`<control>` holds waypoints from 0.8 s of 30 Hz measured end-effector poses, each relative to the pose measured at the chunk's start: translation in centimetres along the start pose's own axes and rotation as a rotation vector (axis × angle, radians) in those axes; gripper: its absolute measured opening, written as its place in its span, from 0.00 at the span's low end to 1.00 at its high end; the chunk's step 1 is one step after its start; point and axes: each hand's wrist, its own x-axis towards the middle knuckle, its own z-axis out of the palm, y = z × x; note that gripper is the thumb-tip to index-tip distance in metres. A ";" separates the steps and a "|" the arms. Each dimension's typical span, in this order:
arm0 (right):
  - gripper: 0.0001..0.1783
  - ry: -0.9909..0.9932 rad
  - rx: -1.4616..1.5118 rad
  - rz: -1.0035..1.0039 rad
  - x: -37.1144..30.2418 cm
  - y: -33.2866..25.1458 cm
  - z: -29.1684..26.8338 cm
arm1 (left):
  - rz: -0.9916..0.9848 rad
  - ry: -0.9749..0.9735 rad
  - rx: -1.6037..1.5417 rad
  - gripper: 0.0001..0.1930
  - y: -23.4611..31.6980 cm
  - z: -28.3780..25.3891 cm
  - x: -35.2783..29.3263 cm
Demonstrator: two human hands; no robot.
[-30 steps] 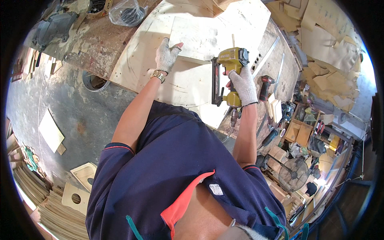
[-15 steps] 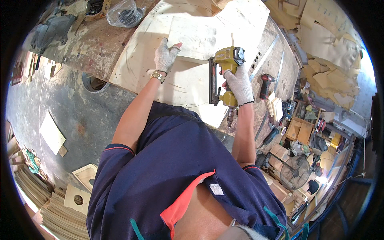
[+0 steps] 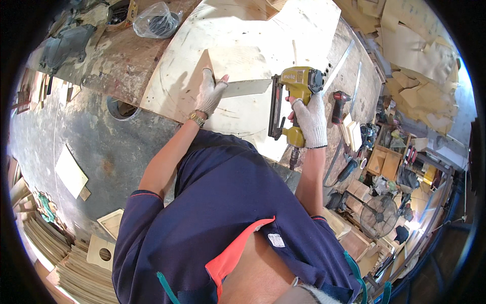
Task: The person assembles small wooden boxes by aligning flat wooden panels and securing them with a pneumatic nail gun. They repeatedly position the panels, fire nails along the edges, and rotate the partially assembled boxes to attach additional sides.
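Note:
My left hand (image 3: pixel 209 93), in a white knit glove with bare fingertips, grips the near left corner of a pale wooden piece (image 3: pixel 247 88). A board end (image 3: pixel 203 60) stands up beyond my fingers, and the piece's near edge runs right toward the nail gun. My right hand (image 3: pixel 310 119), gloved the same way, is closed round the handle of an olive-yellow air nail gun (image 3: pixel 296 77). Its black magazine (image 3: pixel 275 107) faces left, close to the piece's right end. Whether the nose touches the wood cannot be made out. Both lie over a large pale plywood sheet (image 3: pixel 167 76).
A red-and-black cordless drill (image 3: pixel 338 107) and metal straightedges (image 3: pixel 339 66) lie on the bench to the right. A plastic bag (image 3: pixel 158 20) sits at the far left. A standing fan (image 3: pixel 378 216) is at lower right; stacked boards (image 3: pixel 83 276) are at lower left.
The wooden piece has tilted in my left hand, so its near edge and left board end now show. The nail gun has shifted slightly right and nearer, its top turned right.

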 end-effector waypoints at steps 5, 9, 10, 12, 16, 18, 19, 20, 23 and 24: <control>0.23 0.024 -0.009 0.050 -1.1 0.1 -0.3 | 0.288 -0.077 0.083 0.07 -1.8 -2.6 -0.6; 0.24 0.006 -0.002 0.051 -1.1 0.2 -0.2 | 0.535 -0.026 0.319 0.10 -2.6 -3.0 0.1; 0.25 -0.002 -0.001 0.046 -1.1 0.1 -0.1 | 0.526 -0.031 0.346 0.10 -2.7 -3.0 0.2; 0.24 -0.003 0.009 0.026 -0.8 0.6 -0.1 | 0.498 -0.056 0.359 0.10 -2.8 -3.1 0.4; 0.23 -0.002 0.008 0.004 -0.8 0.6 -0.1 | 0.315 -0.111 0.264 0.12 -2.2 -3.3 0.2; 0.22 0.005 0.003 -0.005 -0.9 0.4 0.0 | 0.218 -0.126 0.202 0.13 -1.2 -3.4 -0.1; 0.22 0.008 0.001 -0.009 -0.9 0.3 0.0 | 0.192 -0.132 0.176 0.13 -0.7 -3.4 -0.1; 0.22 0.011 0.001 -0.008 -0.9 0.4 0.0 | 0.167 -0.137 0.150 0.13 -0.6 -3.5 -0.2; 0.21 0.017 0.002 -0.001 -0.9 0.5 0.0 | 0.143 -0.175 0.090 0.15 -1.6 -3.5 0.4; 0.21 0.015 0.002 0.003 -1.0 0.5 0.0 | 0.142 -0.179 0.086 0.15 -1.8 -3.5 0.5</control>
